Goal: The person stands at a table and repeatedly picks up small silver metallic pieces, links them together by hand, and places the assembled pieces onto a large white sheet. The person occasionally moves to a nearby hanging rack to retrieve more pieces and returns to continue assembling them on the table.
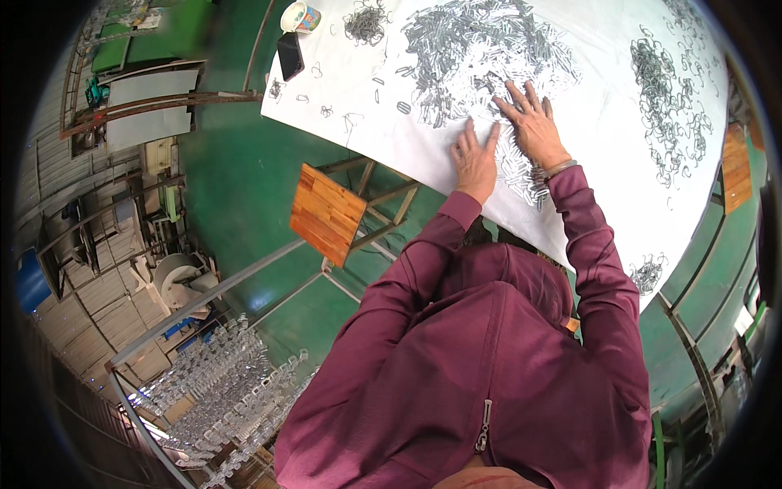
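A broad heap of small, oblong metal wire pieces (456, 49) lies on the white-covered table (599, 196) in front of me. My right hand (538, 137) rests over the near right part of this heap, palm down and fingers spread. To its left, my left hand (475, 165) reaches over the heap's near edge, its fingers stretched out and apart. A narrower spread of the same pieces (515, 167) runs between my hands toward the table's front edge. Neither hand shows a piece gripped in it; what lies under the palms is hidden.
Bent wire hooks (664, 106) lie heaped at the right, with a small pile (648, 275) near the front corner. A dark phone (290, 55) and a white tub (300, 18) stand far left. A wooden stool (327, 213) is left of the table.
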